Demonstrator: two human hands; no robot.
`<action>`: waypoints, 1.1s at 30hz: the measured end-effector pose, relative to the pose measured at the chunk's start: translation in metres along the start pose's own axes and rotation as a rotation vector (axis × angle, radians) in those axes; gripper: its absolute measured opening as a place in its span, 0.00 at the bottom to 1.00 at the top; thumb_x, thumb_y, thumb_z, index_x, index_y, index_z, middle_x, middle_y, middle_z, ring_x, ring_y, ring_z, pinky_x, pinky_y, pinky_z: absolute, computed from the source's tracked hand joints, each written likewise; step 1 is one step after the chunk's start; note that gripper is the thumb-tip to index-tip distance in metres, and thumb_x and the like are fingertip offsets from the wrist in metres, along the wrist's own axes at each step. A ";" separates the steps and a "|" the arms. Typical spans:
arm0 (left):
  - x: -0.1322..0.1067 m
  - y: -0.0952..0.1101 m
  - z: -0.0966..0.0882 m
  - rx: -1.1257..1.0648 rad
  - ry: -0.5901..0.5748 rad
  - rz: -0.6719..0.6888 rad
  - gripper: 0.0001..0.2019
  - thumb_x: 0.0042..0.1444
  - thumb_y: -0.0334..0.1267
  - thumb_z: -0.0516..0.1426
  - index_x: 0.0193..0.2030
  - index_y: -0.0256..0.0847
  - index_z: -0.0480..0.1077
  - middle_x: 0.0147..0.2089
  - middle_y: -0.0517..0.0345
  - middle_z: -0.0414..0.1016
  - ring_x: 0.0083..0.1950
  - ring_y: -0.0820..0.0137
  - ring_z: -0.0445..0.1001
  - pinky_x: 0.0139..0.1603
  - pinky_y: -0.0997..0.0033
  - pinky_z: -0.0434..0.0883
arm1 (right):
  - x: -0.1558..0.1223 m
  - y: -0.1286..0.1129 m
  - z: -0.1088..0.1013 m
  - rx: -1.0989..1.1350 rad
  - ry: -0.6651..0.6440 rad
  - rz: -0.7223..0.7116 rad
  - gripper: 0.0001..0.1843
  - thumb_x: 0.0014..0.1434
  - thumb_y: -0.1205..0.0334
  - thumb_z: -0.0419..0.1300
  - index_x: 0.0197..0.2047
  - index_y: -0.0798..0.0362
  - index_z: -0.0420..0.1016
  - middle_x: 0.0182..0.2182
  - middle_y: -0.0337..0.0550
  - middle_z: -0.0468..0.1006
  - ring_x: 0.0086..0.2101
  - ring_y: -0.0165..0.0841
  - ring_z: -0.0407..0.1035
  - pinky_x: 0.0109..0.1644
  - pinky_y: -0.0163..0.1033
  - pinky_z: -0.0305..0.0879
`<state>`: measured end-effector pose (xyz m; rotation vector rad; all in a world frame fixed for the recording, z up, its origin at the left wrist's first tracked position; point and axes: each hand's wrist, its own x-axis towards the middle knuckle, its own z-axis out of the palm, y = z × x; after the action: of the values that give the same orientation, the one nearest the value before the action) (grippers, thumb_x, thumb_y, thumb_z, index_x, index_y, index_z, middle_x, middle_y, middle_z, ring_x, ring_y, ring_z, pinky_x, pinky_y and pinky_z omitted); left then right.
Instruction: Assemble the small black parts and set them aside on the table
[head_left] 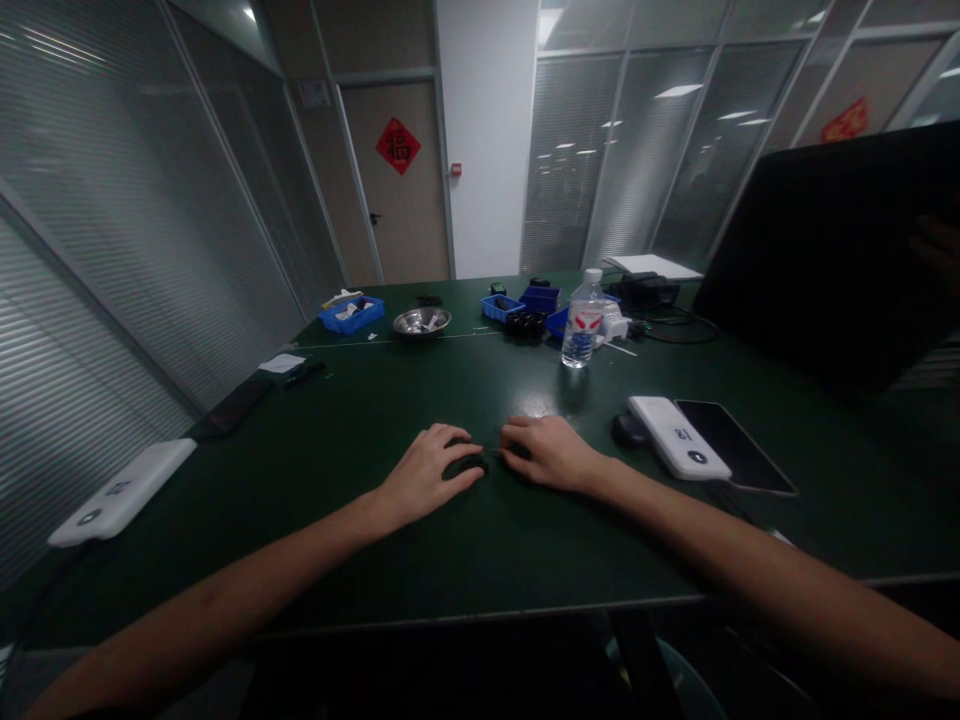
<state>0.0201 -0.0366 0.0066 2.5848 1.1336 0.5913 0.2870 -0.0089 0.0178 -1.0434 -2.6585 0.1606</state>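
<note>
Near the middle of the dark green table, my left hand (431, 470) is closed round a small black object (466, 466), held between thumb and fingers. Its kind cannot be made out in the dim light. Just to the right, my right hand (551, 453) rests with its fingers curled in. Something thin and pale seems to show at its fingertips, but what the fingers hold is mostly hidden. The two hands face each other, a small gap apart, low over the tabletop (480, 560).
A water bottle (583, 320) stands beyond my right hand. A white power bank (679, 437) lies at right by a black phone-like slab (739, 447). Farther back are a metal bowl (422, 322) and blue trays (352, 315). A black monitor (832, 250) stands right; another white power bank (124, 492) lies left.
</note>
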 end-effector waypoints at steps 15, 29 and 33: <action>-0.001 -0.027 -0.005 -0.021 0.069 -0.080 0.21 0.70 0.31 0.48 0.67 0.43 0.66 0.63 0.50 0.71 0.59 0.62 0.71 0.59 0.56 0.70 | 0.001 0.016 0.003 0.039 0.120 0.155 0.10 0.65 0.58 0.61 0.49 0.50 0.76 0.50 0.51 0.73 0.50 0.44 0.64 0.48 0.45 0.66; 0.001 0.009 -0.002 -0.122 -0.006 0.057 0.13 0.68 0.39 0.57 0.57 0.46 0.74 0.66 0.52 0.69 0.65 0.58 0.68 0.64 0.51 0.69 | 0.002 0.029 0.015 0.552 0.526 0.201 0.32 0.59 0.77 0.43 0.64 0.50 0.62 0.59 0.50 0.70 0.43 0.32 0.79 0.60 0.47 0.69; 0.003 0.003 -0.001 -0.126 -0.029 0.049 0.14 0.68 0.39 0.57 0.58 0.46 0.73 0.61 0.53 0.74 0.62 0.60 0.72 0.61 0.53 0.70 | 0.001 0.028 0.013 0.584 0.519 0.221 0.34 0.59 0.76 0.43 0.66 0.49 0.60 0.60 0.48 0.70 0.40 0.31 0.80 0.61 0.49 0.69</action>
<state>0.0233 -0.0367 0.0100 2.5112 0.9933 0.6130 0.3004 0.0119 0.0001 -0.9977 -1.8617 0.5823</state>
